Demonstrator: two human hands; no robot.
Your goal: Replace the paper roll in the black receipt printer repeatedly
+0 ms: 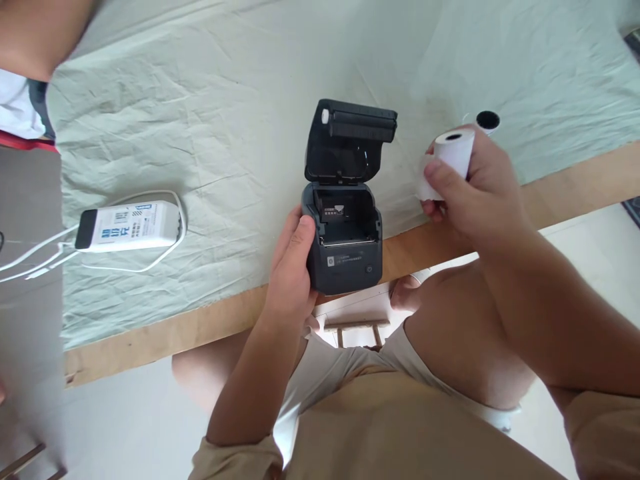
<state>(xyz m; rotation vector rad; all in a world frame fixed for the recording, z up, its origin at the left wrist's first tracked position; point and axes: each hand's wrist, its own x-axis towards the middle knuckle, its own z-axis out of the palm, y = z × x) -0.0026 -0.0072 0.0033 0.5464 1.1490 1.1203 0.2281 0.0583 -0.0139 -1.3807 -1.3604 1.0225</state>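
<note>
A dark grey portable label printer [345,270] is held near the table's front edge, its lid [337,157] swung up and its paper bay showing nothing inside but a small printed sticker. My left hand [295,260] grips the printer's left side, thumb on the rim. To the right of the printer, my right hand [470,187] holds a white paper roll [455,153] upright between thumb and fingers, with a loose flap of paper at its left. Just behind that hand stands a small cylinder with a black top [488,121], partly hidden.
A white power strip [130,225] with cables lies on the pale green cloth [225,133] at left. The table's wooden edge [200,327] runs along the front. Another person's arm [40,33] rests at the upper left.
</note>
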